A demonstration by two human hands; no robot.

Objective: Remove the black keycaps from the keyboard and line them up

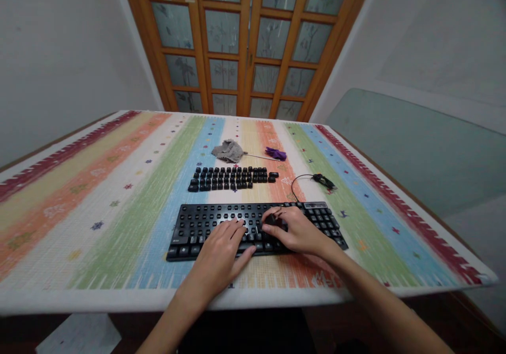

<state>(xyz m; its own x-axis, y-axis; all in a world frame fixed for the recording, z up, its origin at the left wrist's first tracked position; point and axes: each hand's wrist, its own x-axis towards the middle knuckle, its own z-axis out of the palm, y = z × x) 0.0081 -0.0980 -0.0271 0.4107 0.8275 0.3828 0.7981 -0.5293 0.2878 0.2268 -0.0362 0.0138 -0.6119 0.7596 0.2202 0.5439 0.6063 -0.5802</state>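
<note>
A black computer keyboard [233, 210] lies near the table's front edge, many of its upper positions stripped to bare key stems. Keycaps are still seated along its bottom row and on the number pad [322, 219]. My left hand [225, 248] rests flat over the middle of the keyboard, fingers stretched and thumb apart. Above the keyboard's right-centre, my right hand [294, 227] pinches a small black keycap [271, 219] between thumb and fingers; its underside is hidden. Behind the keyboard, loose black keycaps [221, 179] lie in several neat rows.
A crumpled grey cloth [228, 151], a thin rod [261, 157] and a purple cloth [275, 154] lie beyond the loose keycaps. The bundled keyboard cable [324, 180] lies at the right. A striped tablecloth [130, 201] covers the table; wooden glazed doors [245, 53] stand behind.
</note>
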